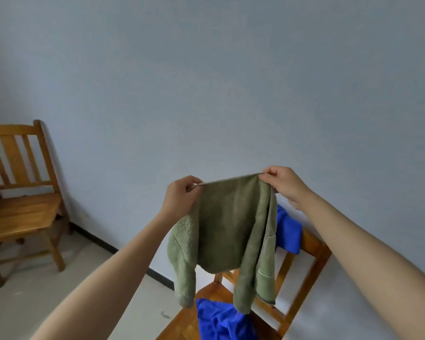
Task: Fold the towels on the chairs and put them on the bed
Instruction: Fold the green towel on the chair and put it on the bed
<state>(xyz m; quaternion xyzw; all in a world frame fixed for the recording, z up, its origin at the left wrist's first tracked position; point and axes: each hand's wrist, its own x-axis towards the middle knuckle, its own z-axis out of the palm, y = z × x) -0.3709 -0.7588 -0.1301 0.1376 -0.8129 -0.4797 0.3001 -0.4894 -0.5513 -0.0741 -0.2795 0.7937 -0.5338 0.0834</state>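
Observation:
A fuzzy olive-green towel (227, 224) hangs in the air in front of me, stretched along its top edge. My left hand (180, 193) pinches its top left corner and my right hand (284, 184) pinches its top right corner. The towel's lower ends dangle unevenly over a wooden chair (312, 244) below. A bright blue towel (221, 320) lies crumpled on that chair's seat, and more blue cloth (288, 229) drapes over its backrest, partly hidden behind the green towel. No bed is in view.
A second wooden chair (22, 212) with a bare seat stands at the left against the pale blue wall. A dark skirting strip (101, 241) runs along the wall's foot above the light tiled floor (59, 290) between the two chairs.

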